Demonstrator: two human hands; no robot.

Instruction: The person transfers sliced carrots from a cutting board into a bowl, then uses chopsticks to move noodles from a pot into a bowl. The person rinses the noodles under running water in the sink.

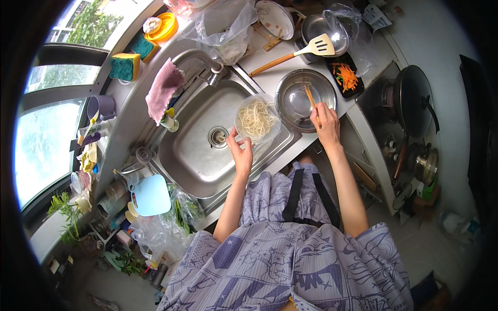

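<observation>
My left hand (pixel 240 149) grips the near-left rim of a clear plastic bowl (pixel 268 134), over the right side of the sink. Pale, noodle-like strips (pixel 255 119) lie in a tangle inside it. In my right hand (pixel 327 124) is a pair of wooden chopsticks (pixel 309 95), their tips down in a stainless steel bowl (pixel 286 112). That steel bowl stands on the counter just right of the plastic one. A little liquid seems to cover its bottom, though glare makes this hard to tell.
Left of the bowls lies a steel sink (pixel 190 155) under a curved faucet (pixel 194 54) draped with a pink cloth (pixel 165 91). Behind the steel bowl rests a slotted spatula (pixel 288 62). A black tray (pixel 356 90) holds orange strips. A lidded pan (pixel 414 101) stands on the stove.
</observation>
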